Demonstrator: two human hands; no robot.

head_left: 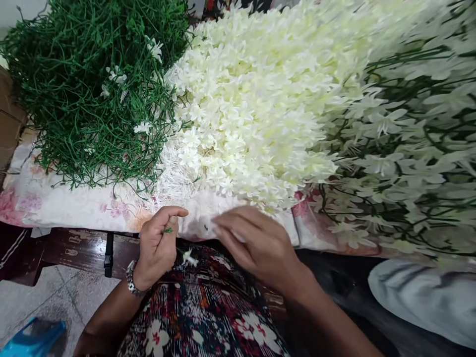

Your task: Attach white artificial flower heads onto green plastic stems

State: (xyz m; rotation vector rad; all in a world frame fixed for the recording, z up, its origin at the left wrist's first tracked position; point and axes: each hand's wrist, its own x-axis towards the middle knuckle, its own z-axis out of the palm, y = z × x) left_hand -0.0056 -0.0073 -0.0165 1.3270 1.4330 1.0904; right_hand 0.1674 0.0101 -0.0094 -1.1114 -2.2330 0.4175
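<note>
Left hand [158, 243] is pinching a green stem [167, 230], flower [190, 258] dangling lower right; right hand [256, 243], fingers loosely open and blurry, is hovering just beside.

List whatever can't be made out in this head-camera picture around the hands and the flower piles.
- Right hand: motion-blurred; whether it holds anything is unclear.
- Green stem in the left hand: mostly hidden by the closed fingers.
- White flower pile: cut off by the top edge.
- Assembled sprays: blurred, cut off at the right edge.
- Blue object: cropped by the bottom-left corner, unidentifiable.
</note>
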